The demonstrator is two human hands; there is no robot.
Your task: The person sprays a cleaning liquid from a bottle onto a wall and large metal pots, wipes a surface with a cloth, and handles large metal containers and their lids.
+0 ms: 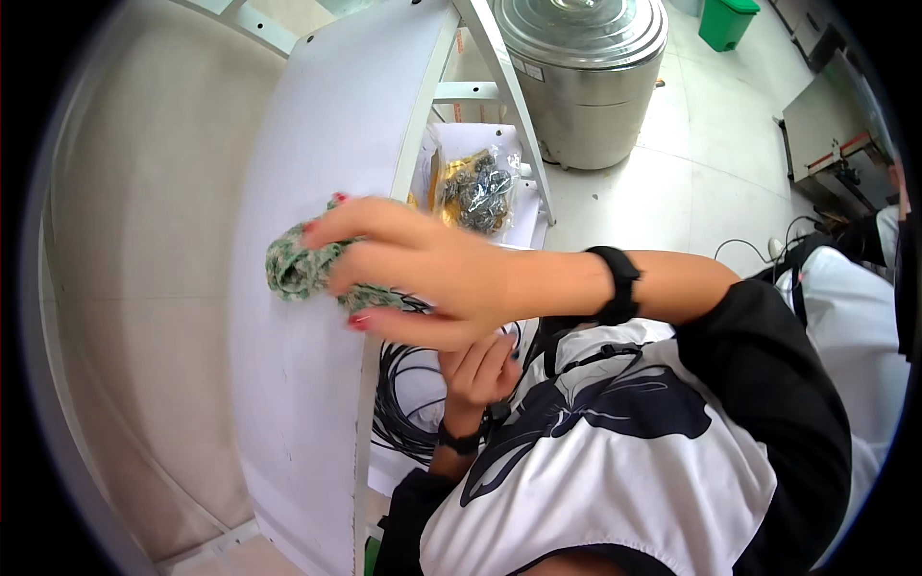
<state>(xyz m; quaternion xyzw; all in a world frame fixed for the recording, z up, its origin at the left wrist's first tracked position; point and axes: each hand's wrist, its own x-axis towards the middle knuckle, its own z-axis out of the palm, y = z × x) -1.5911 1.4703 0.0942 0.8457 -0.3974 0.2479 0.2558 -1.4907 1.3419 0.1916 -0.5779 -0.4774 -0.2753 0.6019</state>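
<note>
My right hand (425, 273), slightly blurred, is closed over a crumpled green and white patterned cloth (288, 263) on the white shelf board (302, 403). Its fingers point left and lie across the cloth. Below the right wrist, my left hand (479, 371) is held with curled fingers beside the board's edge; whether it grips anything is hidden. A coil of black cable (396, 410) lies on a lower white surface next to the left hand. Both wrists wear black bands. Further up on a lower shelf, a clear plastic bag (479, 191) holds dark and yellow items.
White metal frame posts (504, 93) edge the shelf. A large lidded stainless-steel drum (583, 108) stands on the tiled floor beyond, with a green bin (727, 21) further off. A pale wall is to the left. Metal equipment (828, 115) and part of another person are at the right.
</note>
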